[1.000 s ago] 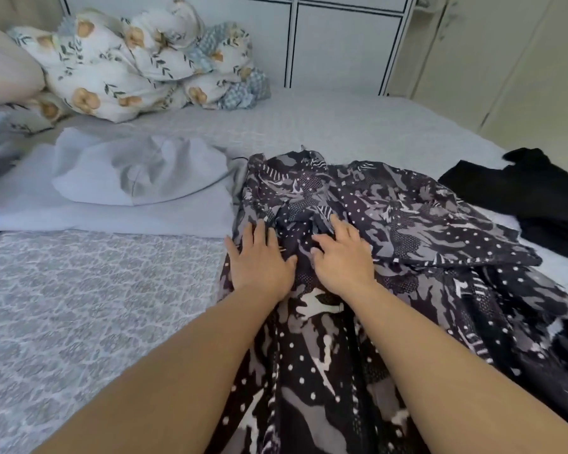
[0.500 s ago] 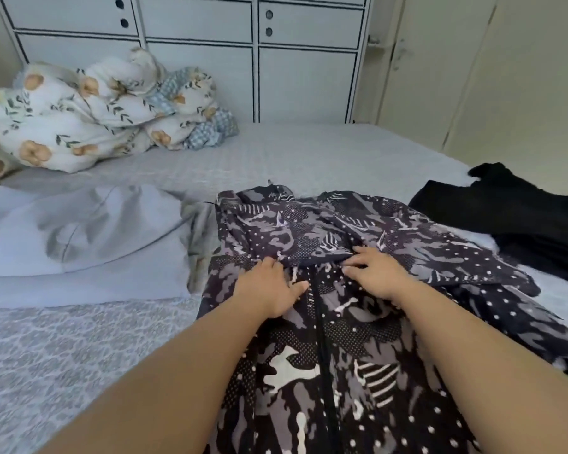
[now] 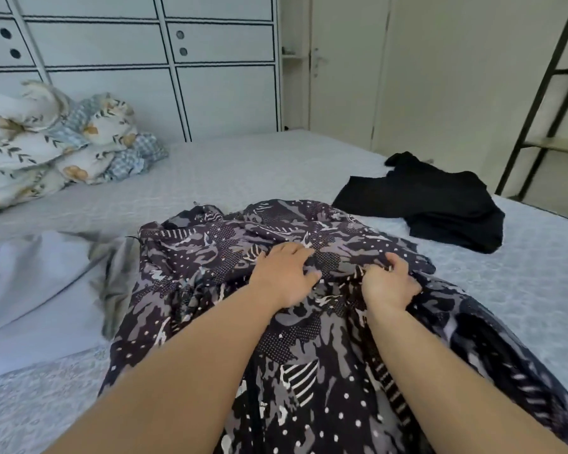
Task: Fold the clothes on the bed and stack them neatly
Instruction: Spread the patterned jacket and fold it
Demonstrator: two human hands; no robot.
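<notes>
A dark patterned garment with grey camouflage shapes and white dots lies spread across the bed in front of me. My left hand rests on its upper part, fingers spread and pressing into the cloth. Just to its right, my right hand grips a bunched fold of the same garment, fingers curled round the fabric. A crumpled black garment lies apart on the bed at the right.
A pale blue-grey sheet or pillow lies at the left beside the patterned garment. A floral duvet is piled at the back left against white cabinet doors. A black metal shelf frame stands past the bed's right edge.
Both hands have slid right along the garment's upper part. My right hand went from lying flat to gripping a fold. The view has lifted and turned right.
</notes>
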